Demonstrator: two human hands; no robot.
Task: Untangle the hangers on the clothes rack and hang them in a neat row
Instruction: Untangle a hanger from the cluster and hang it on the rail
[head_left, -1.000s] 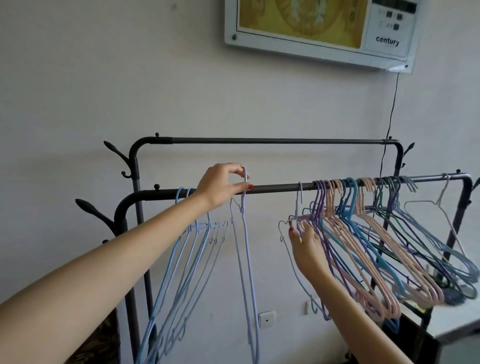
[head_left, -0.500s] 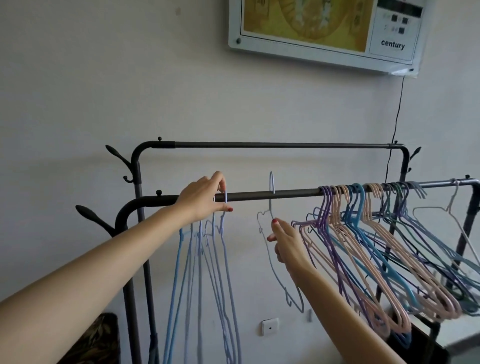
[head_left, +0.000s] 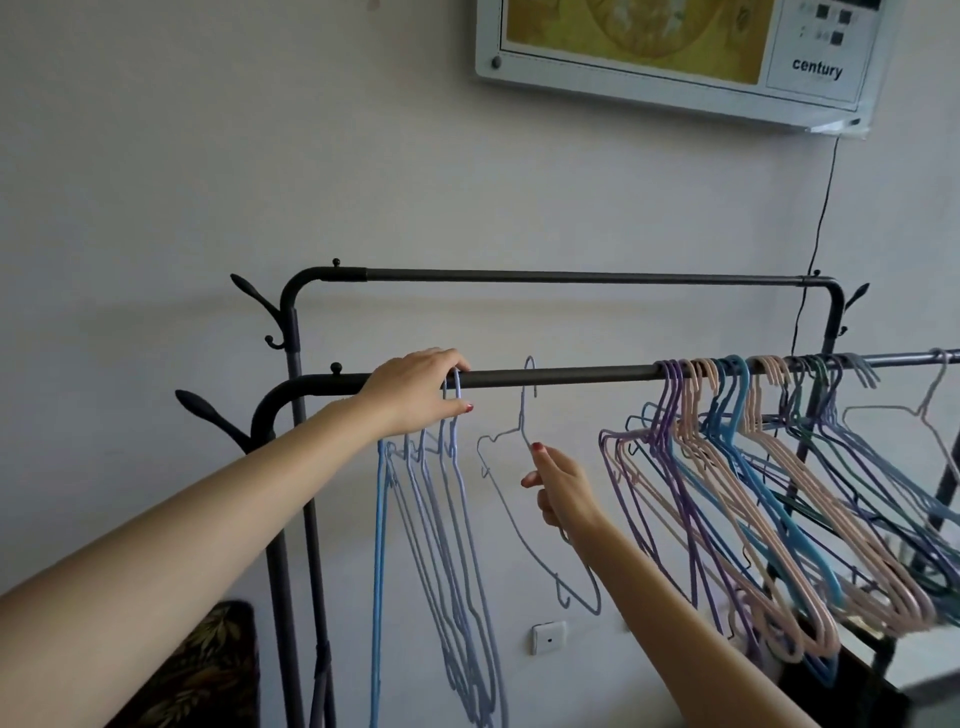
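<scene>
The right hand (head_left: 563, 488), nearest the camera at about 5 o'clock of centre, reaches up with thumb and forefinger parted, its fingertips at the shoulder wire of a single pale lilac hanger (head_left: 524, 467); whether they pinch the wire or only touch it cannot be told. That hanger hangs alone by its hook from the front rail (head_left: 561, 376) of the black clothes rack, tilted, with bare rail on either side. At 9 o'clock of it, the left hand (head_left: 415, 392) is curled over the rail, fingers closed around the hook of the last hanger in a tidy group of blue and lilac hangers (head_left: 447, 545) that drop straight down. At 3 o'clock, well apart from the single hanger, a crowded bunch of purple, pink, blue and green hangers (head_left: 779, 493) slants along the rail, overlapping one another. Behind stands the rack's higher back rail (head_left: 571, 276), bare, and beyond it the wall with a white-framed panel (head_left: 675, 52) marked "century" at 1 o'clock.
</scene>
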